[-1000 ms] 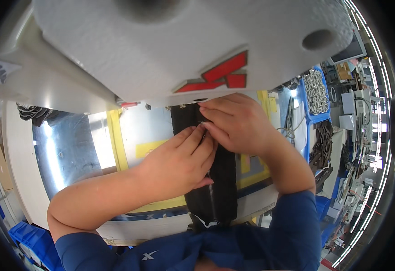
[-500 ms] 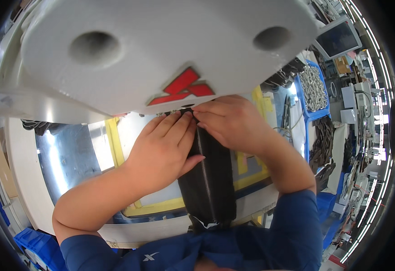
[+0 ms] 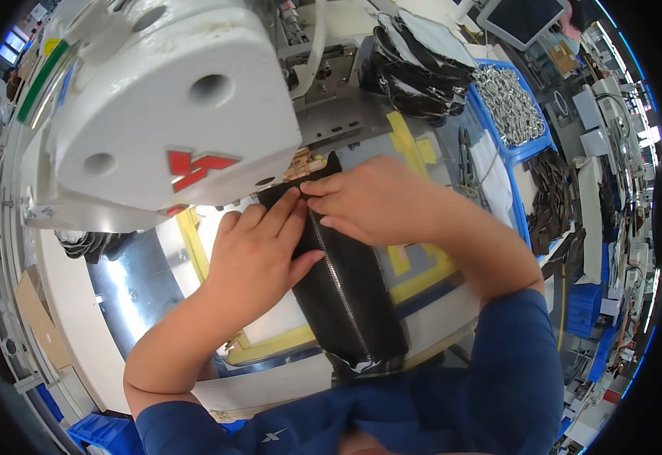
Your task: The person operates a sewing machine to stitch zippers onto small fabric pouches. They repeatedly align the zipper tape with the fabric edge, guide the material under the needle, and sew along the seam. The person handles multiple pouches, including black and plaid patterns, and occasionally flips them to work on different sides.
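A long black fabric piece (image 3: 357, 292) with a metal zipper (image 3: 334, 277) down its middle lies under the sewing machine head (image 3: 217, 129) and runs toward my body. My left hand (image 3: 259, 246) rests flat on its left side, fingers stretched forward and thumb apart near the zipper. My right hand (image 3: 372, 201) lies over the far right part. Its fingertips press on the fabric beside the zipper, close to the left fingertips, with the thumb a little nearer to me. Neither hand visibly grips the fabric. The machine head hides the sewing spot in part.
Yellow tape (image 3: 285, 343) frames the work surface. At the back right stand a stack of black pieces (image 3: 422, 64) and a blue bin (image 3: 509, 106) of metal hardware. Dark strips (image 3: 549, 193) lie nearer on the right, with tweezers (image 3: 465, 155) beside them. A blue crate (image 3: 103, 432) is low left.
My view has shifted, so the machine head stands farther left and smaller, uncovering the back of the table. The black piece appears more slanted. Both hands stay on its far end.
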### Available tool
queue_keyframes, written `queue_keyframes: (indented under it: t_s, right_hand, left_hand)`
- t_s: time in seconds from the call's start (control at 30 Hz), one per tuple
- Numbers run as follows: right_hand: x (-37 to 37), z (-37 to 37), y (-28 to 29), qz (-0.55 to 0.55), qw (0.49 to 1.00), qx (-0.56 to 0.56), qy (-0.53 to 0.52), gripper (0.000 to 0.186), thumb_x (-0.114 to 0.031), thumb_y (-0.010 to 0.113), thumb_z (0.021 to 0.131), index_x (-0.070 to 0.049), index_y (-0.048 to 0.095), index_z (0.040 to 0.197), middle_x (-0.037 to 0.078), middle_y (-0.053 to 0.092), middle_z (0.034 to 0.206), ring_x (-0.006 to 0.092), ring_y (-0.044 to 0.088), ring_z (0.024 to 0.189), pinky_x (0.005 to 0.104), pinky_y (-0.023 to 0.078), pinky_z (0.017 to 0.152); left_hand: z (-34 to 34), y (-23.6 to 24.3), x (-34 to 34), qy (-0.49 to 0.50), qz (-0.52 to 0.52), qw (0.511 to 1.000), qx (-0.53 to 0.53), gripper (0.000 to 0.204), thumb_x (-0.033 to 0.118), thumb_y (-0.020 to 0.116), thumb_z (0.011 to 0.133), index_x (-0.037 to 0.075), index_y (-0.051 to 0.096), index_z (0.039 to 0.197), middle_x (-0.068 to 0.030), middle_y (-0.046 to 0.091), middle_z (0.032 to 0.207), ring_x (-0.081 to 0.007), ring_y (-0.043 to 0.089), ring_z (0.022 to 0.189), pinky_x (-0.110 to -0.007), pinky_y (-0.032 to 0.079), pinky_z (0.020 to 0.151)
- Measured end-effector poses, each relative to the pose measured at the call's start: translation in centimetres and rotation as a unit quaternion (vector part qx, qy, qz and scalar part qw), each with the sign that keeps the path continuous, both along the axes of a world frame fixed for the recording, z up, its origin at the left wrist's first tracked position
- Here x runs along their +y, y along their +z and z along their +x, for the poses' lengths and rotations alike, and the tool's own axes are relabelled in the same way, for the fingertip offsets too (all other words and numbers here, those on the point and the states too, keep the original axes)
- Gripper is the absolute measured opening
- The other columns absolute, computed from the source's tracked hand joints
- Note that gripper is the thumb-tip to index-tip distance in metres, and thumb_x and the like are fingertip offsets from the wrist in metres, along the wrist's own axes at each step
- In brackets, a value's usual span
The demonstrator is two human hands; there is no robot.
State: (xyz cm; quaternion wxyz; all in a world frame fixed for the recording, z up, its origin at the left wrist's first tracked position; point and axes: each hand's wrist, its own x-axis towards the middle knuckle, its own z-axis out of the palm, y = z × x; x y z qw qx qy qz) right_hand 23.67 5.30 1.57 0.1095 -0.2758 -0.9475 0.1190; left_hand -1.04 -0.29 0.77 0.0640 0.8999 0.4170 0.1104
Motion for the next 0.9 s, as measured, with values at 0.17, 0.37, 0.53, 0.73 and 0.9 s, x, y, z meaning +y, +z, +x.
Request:
queue_keyframes:
  t_s: [0.17, 0.37, 0.53, 0.73, 0.9]
  right_hand:
    - [0.6, -1.4, 0.6, -0.04, 0.999, -0.026, -0.006, 0.022, -0.023, 0.067, 0.096, -0.006, 0.078, 0.105, 0.006, 0.076, 0.124, 0.0295, 0.076, 0.098, 0.0455, 0.062, 0.077]
    - [1.2, -3.2, 0.1, -0.05, 0.999, -0.009, -0.013, 0.027, -0.022, 0.066, 0.096, -0.003, 0.077, 0.112, 0.009, 0.077, 0.124, 0.0295, 0.076, 0.099, 0.0446, 0.062, 0.079]
    - [0.6, -3.4, 0.0, -0.023, 0.999, -0.015, -0.023, 0.033, -0.026, 0.07, 0.095, -0.002, 0.08, 0.115, 0.01, 0.079, 0.122, 0.0249, 0.076, 0.106, 0.0394, 0.062, 0.086]
    - [0.8, -3.8, -0.3, -0.006, 1.0, -0.015, -0.013, 0.031, -0.025, 0.071, 0.094, -0.004, 0.081, 0.114, 0.007, 0.08, 0.121, 0.0215, 0.076, 0.106, 0.0368, 0.062, 0.085]
    - [0.7, -4.2, -1.5, 0.033, 0.999, 0.016, 0.022, 0.023, -0.022, 0.066, 0.095, -0.004, 0.079, 0.102, 0.008, 0.077, 0.126, 0.0228, 0.077, 0.098, 0.0393, 0.063, 0.074]
  left_hand:
    - [-0.3, 0.1, -0.2, 0.026, 0.036, 0.998, 0.035, 0.07, 0.049, 0.081, 0.086, 0.001, 0.068, 0.135, -0.0122, 0.066, 0.145, -0.0255, 0.065, 0.099, -0.04, 0.048, 0.085]
    - [-1.5, -0.2, -0.1, 0.039, 0.014, 0.999, 0.029, 0.074, 0.051, 0.083, 0.083, -0.001, 0.067, 0.134, -0.0148, 0.066, 0.144, -0.0273, 0.069, 0.1, -0.04, 0.051, 0.086]
    - [-1.8, 0.0, 0.2, 0.034, -0.011, 0.999, 0.004, 0.075, 0.05, 0.085, 0.081, -0.001, 0.067, 0.134, -0.0158, 0.065, 0.145, -0.0299, 0.07, 0.105, -0.042, 0.053, 0.09]
    - [-2.0, 0.6, 0.2, 0.047, -0.042, 0.998, 0.004, 0.075, 0.049, 0.085, 0.08, -0.001, 0.067, 0.133, -0.0156, 0.066, 0.142, -0.0309, 0.07, 0.107, -0.043, 0.052, 0.091]
    - [-2.1, 1.4, 0.0, 0.063, -0.062, 0.995, 0.04, 0.074, 0.049, 0.086, 0.079, 0.0, 0.067, 0.132, -0.015, 0.068, 0.14, -0.0303, 0.07, 0.109, -0.042, 0.052, 0.09]
